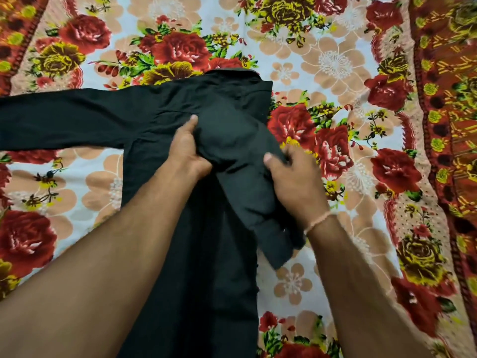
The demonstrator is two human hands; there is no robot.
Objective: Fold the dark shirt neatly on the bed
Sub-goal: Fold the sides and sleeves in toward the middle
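The dark shirt (222,104) lies face down on the flowered bed (335,60), collar at the far end. Its left sleeve (64,117) stretches flat out to the left edge of view. Its right side is folded in over the back, and the right sleeve (258,202) runs down diagonally toward me. My left hand (185,151) presses on the middle of the shirt's back, thumb up, fingers tucked under the folded sleeve. My right hand (294,182) grips the folded sleeve at its right edge, thumb on top.
A floral bedsheet with red roses covers the whole bed. A darker red patterned border (444,125) runs down the right side. A thin bracelet (320,220) sits on my right wrist.
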